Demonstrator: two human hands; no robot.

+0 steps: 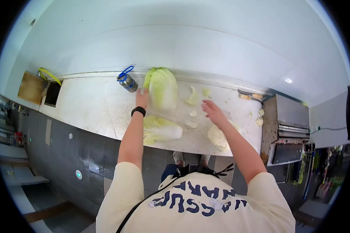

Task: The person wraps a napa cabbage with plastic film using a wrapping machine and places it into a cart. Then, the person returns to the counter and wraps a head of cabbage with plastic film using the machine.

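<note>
A whole napa cabbage lies on the white counter by the wall. My left hand, with a black watch on its wrist, is at the cabbage's left side, fingers stretched out; whether it touches the leaves I cannot tell. My right hand hovers over the counter with fingers apart and nothing in them. Loose leaf pieces lie between the cabbage and that hand. A detached cabbage leaf rests at the front edge. Under my right forearm sits a pale rounded vegetable, perhaps a cauliflower, partly hidden.
A metal bottle with a blue strap stands left of the cabbage. Knives with wooden handles lie at the back right. Beside them is a metal appliance. A small sink and a board are at far left.
</note>
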